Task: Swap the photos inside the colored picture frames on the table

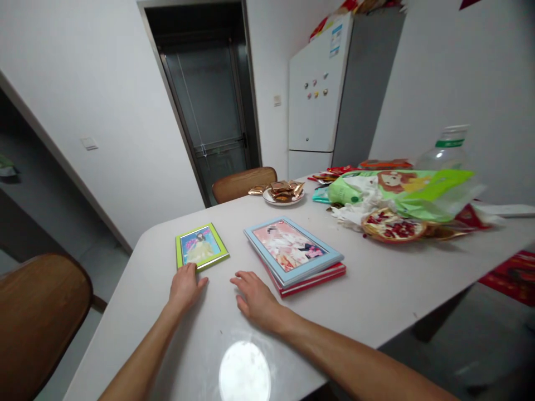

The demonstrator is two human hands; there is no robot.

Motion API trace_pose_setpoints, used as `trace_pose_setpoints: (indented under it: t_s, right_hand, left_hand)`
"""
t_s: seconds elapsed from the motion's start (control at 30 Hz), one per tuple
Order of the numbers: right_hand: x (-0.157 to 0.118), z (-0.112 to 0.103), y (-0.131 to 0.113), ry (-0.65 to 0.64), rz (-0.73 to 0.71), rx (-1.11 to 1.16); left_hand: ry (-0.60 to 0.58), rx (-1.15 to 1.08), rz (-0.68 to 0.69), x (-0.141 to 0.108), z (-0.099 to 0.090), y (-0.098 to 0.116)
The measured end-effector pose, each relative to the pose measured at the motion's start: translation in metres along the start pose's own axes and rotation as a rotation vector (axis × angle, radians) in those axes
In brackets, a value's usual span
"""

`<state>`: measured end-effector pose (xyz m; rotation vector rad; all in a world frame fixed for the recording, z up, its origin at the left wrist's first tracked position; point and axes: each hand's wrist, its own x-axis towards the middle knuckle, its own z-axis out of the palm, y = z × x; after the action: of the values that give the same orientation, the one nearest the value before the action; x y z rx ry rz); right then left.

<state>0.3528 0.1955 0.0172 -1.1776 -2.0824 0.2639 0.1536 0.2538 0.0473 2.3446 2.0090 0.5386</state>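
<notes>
A small lime-green picture frame [201,247] lies flat on the white table [346,317], left of a stack. My left hand [186,288] is at its near edge, fingertips touching or just over the rim; the thumb points out to the right. To the right, my right hand [256,299] hovers low over the tabletop with nothing in it, its fingers apart. Just beyond that hand rests a light-blue picture frame [295,250], its photo facing up, on top of a red frame [313,282]. The blue frame hides most of the red one.
Farther back stands a plate [281,200] of wrapped snacks. At the right are a cut pomegranate [393,225], a green plastic bag [401,192] and a large clear bottle [446,150]. Wooden chairs stand at the left [42,323] and far side [244,184].
</notes>
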Motion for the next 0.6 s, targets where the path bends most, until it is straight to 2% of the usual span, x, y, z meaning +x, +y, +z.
trace_pose_setpoints:
  t_s: [0.07,0.2,0.33,0.47,0.53,0.6]
  right_hand:
    - [-0.001,0.001,0.003,0.006,0.076,-0.019]
    - [-0.001,0.001,0.0,0.052,0.126,-0.023]
    - [-0.009,-0.004,-0.008,0.041,0.192,0.048]
    - [-0.031,-0.007,-0.021,0.011,0.183,0.177]
    - [-0.044,-0.006,-0.03,0.006,0.171,0.215]
    - [-0.053,-0.004,-0.039,0.028,0.177,0.247]
  left_hand:
    - [-0.006,0.032,0.021,-0.013,-0.003,0.003]
    - [-0.009,0.07,0.043,-0.048,-0.012,0.017]
    - [0.023,0.086,0.117,-0.111,-0.014,0.025]
    - [0.073,0.027,0.182,-0.184,-0.009,0.02]
    - [0.085,0.013,0.244,-0.207,-0.006,0.02]
    - [0.072,0.018,0.294,-0.216,-0.001,0.028]
